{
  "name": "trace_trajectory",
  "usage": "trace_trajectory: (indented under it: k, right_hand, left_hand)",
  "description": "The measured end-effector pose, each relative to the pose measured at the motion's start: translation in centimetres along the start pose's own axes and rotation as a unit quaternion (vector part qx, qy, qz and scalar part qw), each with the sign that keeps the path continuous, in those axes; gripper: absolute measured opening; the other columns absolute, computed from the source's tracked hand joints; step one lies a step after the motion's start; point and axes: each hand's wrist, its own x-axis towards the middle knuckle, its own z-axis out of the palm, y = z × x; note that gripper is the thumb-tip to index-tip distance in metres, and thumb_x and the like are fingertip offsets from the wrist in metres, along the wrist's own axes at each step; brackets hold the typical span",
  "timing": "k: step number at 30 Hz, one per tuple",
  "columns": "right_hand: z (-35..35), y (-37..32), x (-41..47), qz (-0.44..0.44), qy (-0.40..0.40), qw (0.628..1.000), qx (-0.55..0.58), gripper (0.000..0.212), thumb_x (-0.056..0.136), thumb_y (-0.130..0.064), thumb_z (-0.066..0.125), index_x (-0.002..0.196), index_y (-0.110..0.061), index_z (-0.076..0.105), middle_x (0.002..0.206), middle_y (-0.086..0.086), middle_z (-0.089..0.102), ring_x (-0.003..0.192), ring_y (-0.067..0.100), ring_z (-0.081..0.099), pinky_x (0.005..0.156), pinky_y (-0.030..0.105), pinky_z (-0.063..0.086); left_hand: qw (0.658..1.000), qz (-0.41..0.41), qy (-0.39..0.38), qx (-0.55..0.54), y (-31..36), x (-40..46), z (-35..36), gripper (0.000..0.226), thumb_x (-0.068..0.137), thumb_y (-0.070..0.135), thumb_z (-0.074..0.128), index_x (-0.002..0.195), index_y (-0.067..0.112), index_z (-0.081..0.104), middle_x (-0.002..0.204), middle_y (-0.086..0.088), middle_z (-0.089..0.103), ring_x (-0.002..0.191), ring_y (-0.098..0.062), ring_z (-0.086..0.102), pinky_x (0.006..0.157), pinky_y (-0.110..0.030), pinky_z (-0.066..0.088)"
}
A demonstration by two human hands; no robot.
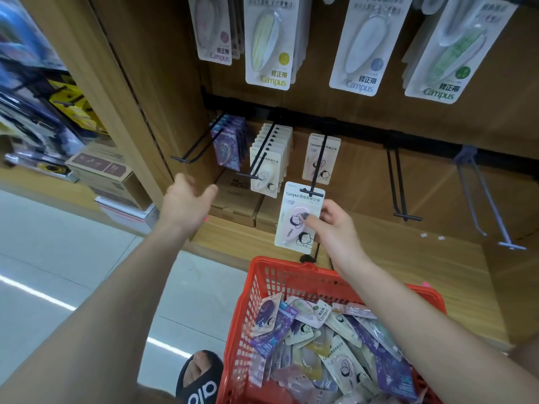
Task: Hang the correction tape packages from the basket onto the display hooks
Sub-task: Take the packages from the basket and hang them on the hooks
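Down low, we see a red plastic basket (248,310) full of loose correction tape packages (335,339), with a foot in a black slipper (198,377) beside it on the floor. Higher up, our right hand (335,228) pinches a white card package with a pink correction tape (297,217), and the top of the card touches the tip of a black metal hook (316,167). Our left hand (186,202) hangs in the air with loose fingers and holds nothing. Farther back, one matching package (320,158) hangs on the same hook, and a row of cream packages (269,161) hangs just left. Long white Campus packages (271,42) hang at the top.
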Motion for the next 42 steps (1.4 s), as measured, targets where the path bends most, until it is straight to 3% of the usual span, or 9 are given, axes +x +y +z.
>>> trace_trajectory:
  k: [4, 7, 11, 15, 19, 31, 39, 42]
  right_hand:
    - [1.2, -0.2, 0.2, -0.039, 0.044, 0.998, -0.038, 0.027, 0.097, -0.014, 0.065, 0.1, -0.041, 0.068, 0.103, -0.02, 0.077, 0.095, 0.001, 0.072, 0.086, 0.038, 0.06]
    - [1.9, -0.2, -0.3, -0.05, 0.06, 0.996, -0.054, 0.039, 0.098, -0.018, 0.061, 0.097, -0.056, 0.063, 0.103, -0.026, 0.075, 0.093, -0.002, 0.071, 0.084, 0.037, 0.058]
    - [2.2, 0.0, -0.7, -0.059, 0.082, 0.994, -0.049, 0.041, 0.099, -0.019, 0.061, 0.096, -0.06, 0.06, 0.105, -0.028, 0.073, 0.096, -0.005, 0.07, 0.08, 0.03, 0.056]
    - [2.0, 0.1, -0.7, -0.067, 0.094, 0.991, -0.065, 0.031, 0.099, -0.018, 0.062, 0.1, -0.048, 0.06, 0.102, -0.027, 0.073, 0.093, -0.005, 0.07, 0.073, 0.024, 0.053]
    - [1.9, 0.7, -1.1, -0.069, 0.107, 0.989, -0.075, 0.034, 0.1, -0.017, 0.061, 0.099, -0.051, 0.06, 0.103, -0.025, 0.072, 0.092, -0.003, 0.07, 0.07, 0.023, 0.053]
    - [1.9, 1.1, -0.8, -0.063, 0.1, 0.992, -0.046, 0.027, 0.102, -0.011, 0.06, 0.109, -0.038, 0.063, 0.107, -0.026, 0.073, 0.099, -0.005, 0.069, 0.074, 0.009, 0.053]
    - [1.9, 2.0, -0.6, -0.071, 0.14, 0.986, -0.052, 0.02, 0.103, -0.015, 0.059, 0.108, -0.034, 0.062, 0.106, -0.021, 0.072, 0.097, -0.001, 0.069, 0.073, 0.015, 0.054]
    - [1.8, 1.8, 0.9, -0.043, 0.145, 0.987, -0.051, 0.016, 0.103, -0.018, 0.06, 0.104, -0.034, 0.063, 0.102, -0.018, 0.073, 0.095, 0.001, 0.069, 0.075, 0.024, 0.054]
  left_hand:
    - [0.981, -0.041, 0.157, -0.108, -1.4, 2.1, -2.5, 0.071, 0.101, 0.045, 0.063, 0.152, 0.005, 0.035, 0.149, -0.018, 0.047, 0.134, -0.035, 0.05, 0.111, -0.045, 0.043]
    - [0.965, -0.04, 0.203, -0.159, -2.1, 3.3, -3.5, 0.078, 0.105, 0.041, 0.056, 0.163, 0.01, 0.015, 0.165, -0.015, 0.03, 0.15, -0.033, 0.035, 0.123, -0.047, 0.031]
    - [0.962, 0.01, 0.205, -0.18, -1.6, 4.1, -3.1, 0.074, 0.109, 0.033, 0.051, 0.167, 0.018, 0.007, 0.174, -0.003, 0.017, 0.16, -0.022, 0.017, 0.13, -0.042, 0.018]
    - [0.956, 0.022, 0.22, -0.195, -0.6, 4.4, -2.1, 0.075, 0.108, 0.027, 0.054, 0.167, 0.015, 0.008, 0.173, -0.006, 0.016, 0.16, -0.023, 0.015, 0.13, -0.04, 0.017]
    - [0.953, 0.014, 0.232, -0.195, -0.3, 4.4, -1.5, 0.078, 0.108, 0.027, 0.055, 0.167, 0.017, 0.006, 0.174, -0.008, 0.013, 0.16, -0.023, 0.012, 0.126, -0.033, 0.015]
    - [0.949, 0.001, 0.24, -0.206, -0.2, 5.0, -0.7, 0.08, 0.107, 0.028, 0.055, 0.167, 0.021, 0.003, 0.173, -0.009, 0.013, 0.16, -0.026, 0.016, 0.128, -0.041, 0.023]
    - [0.951, -0.001, 0.236, -0.2, -0.3, 5.2, -0.5, 0.084, 0.106, 0.034, 0.057, 0.167, 0.022, 0.0, 0.174, -0.008, 0.011, 0.16, -0.025, 0.013, 0.128, -0.041, 0.023]
    - [0.952, -0.003, 0.236, -0.197, -0.4, 5.2, -0.4, 0.085, 0.106, 0.034, 0.056, 0.167, 0.022, -0.001, 0.174, -0.008, 0.01, 0.161, -0.026, 0.012, 0.128, -0.041, 0.022]
